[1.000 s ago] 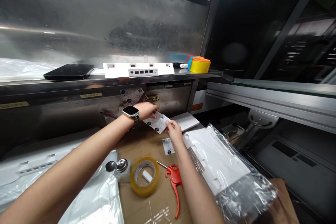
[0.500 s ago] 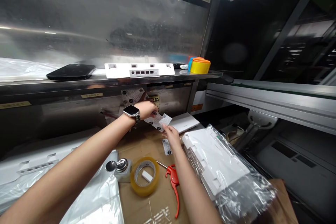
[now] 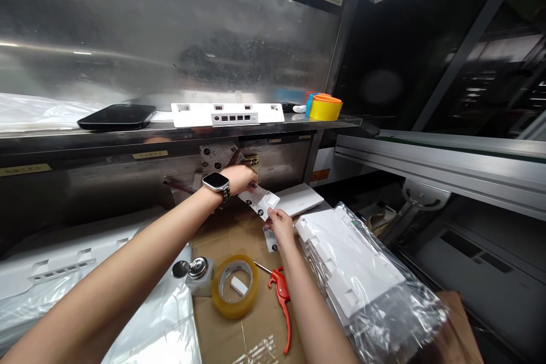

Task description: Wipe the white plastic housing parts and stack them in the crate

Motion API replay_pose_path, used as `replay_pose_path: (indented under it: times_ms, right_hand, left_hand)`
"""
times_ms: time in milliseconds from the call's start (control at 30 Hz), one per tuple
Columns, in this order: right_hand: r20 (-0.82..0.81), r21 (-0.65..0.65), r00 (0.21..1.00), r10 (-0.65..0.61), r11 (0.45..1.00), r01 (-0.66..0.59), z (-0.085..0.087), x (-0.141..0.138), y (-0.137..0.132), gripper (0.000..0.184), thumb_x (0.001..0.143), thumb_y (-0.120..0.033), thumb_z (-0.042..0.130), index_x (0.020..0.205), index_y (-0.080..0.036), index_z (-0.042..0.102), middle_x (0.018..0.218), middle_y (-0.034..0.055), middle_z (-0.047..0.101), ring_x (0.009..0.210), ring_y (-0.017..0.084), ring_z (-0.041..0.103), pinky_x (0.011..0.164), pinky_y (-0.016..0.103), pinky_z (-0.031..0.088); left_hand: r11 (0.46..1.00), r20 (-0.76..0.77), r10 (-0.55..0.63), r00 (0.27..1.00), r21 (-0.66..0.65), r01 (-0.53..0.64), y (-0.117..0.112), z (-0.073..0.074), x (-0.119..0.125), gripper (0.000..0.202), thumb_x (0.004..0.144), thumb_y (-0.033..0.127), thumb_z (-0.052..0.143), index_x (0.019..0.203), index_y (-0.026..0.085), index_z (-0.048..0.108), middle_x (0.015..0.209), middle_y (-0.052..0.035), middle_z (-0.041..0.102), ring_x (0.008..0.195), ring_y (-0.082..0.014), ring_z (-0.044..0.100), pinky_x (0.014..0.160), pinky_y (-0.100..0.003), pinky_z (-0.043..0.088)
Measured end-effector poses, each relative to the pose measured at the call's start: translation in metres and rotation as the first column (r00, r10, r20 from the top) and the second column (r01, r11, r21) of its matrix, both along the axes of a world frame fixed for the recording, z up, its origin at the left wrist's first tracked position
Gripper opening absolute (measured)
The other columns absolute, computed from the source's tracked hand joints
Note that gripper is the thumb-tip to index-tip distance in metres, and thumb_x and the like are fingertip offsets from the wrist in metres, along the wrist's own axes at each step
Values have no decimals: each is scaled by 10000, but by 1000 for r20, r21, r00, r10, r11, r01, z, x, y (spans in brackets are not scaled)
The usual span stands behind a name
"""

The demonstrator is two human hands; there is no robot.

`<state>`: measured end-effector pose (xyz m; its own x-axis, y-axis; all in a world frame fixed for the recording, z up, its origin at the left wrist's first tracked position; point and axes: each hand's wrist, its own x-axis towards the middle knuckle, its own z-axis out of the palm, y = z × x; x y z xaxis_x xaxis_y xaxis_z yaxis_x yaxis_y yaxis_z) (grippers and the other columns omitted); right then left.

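Observation:
My left hand [image 3: 241,177], with a smartwatch [image 3: 216,181] on the wrist, pinches the upper end of a white sheet of printed labels [image 3: 261,201] held above the cardboard. My right hand [image 3: 280,222] pinches the lower edge of the same sheet with fingers closed. A loose label [image 3: 270,239] lies on the cardboard just below my right hand. More label sheets [image 3: 218,154] hang on the metal wall behind my left hand.
On the cardboard [image 3: 243,324] lie a tape roll [image 3: 235,286], a red-handled tool [image 3: 281,301] and a small metal dispenser [image 3: 197,273]. Bagged white plastic parts [image 3: 358,273] sit right, more left [image 3: 51,284]. The shelf [image 3: 256,124] holds a phone [image 3: 116,116], white panel [image 3: 227,114], yellow tape [image 3: 325,107].
My right hand has slid from the sheet's right edge down to its lower edge, nearer me. The sheet has dropped slightly. My left hand stays in place.

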<state>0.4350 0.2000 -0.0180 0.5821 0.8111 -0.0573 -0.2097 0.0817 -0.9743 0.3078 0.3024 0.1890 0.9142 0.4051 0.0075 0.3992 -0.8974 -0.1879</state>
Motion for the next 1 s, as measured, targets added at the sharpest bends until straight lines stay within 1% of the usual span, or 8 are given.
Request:
replay_pose_path:
  times_ms: [267,333,467,567,667,800,900,1000]
  right_hand:
    - [56,-92,992,-114,989,119,-11,-4,-14,314,923,-453,665,799,-168,619,664,-44,626,544,104,587,566,254,507]
    - [100,-79,988,-118,989,126,-10,-3,-19,330,865,-488,691,765,-180,633,664,-30,637,581,127,597,572,260,492]
    - [155,-48,986,-54,997,62,4,3,-37,367,763,-559,695,749,-192,684,702,25,677,679,193,629,581,277,478]
    - [184,-7,982,36,999,-35,24,4,-60,414,811,-600,633,834,-193,701,765,41,697,718,190,641,632,281,500]
    - [274,-2,948,164,985,-170,45,-3,-81,428,840,-622,630,850,-203,718,806,36,715,769,183,661,706,276,518]
    - [415,-182,845,336,941,-285,55,-7,-89,490,943,-624,520,958,-203,769,916,63,766,880,208,711,791,300,545]
    - [531,-411,766,362,901,-141,46,-2,-78,399,980,-501,563,1066,-156,743,1066,130,753,1050,253,693,919,373,533]
    - [633,-594,657,410,801,73,33,0,-62,343,936,-382,693,1179,-141,672,1276,139,657,1199,276,617,1040,484,491]
  left_hand:
    - [998,63,59,996,-39,-56,5,-4,1,111,867,243,751,951,173,732,943,-69,748,959,-241,701,881,-421,555]
    - [996,124,66,990,-69,-57,1,-5,-1,234,805,167,785,1030,199,732,1057,-93,750,1074,-276,683,917,-404,534]
    - [989,359,114,926,-129,-72,-28,-12,-11,563,810,124,735,1336,242,574,1491,-140,530,1430,-354,408,1124,-489,381]
    - [954,508,242,827,-280,-108,-61,-29,-23,553,902,321,662,1402,209,454,1477,-184,502,1379,-379,445,1135,-560,364]
    - [839,520,383,764,-541,-52,-94,-56,-39,624,870,441,675,1369,197,389,1180,-148,670,1059,-300,673,931,-464,555]
    - [645,492,509,706,-761,65,-138,-82,-87,367,931,391,537,1221,210,403,839,-11,636,789,-196,701,734,-338,599]
    - [503,434,619,654,-859,94,-181,-94,-144,408,954,457,541,1262,231,400,943,-19,630,857,-191,680,790,-341,579]
    - [368,227,675,702,-928,-53,-228,-115,-194,427,944,416,581,1319,267,439,999,-14,643,874,-197,669,785,-326,554]
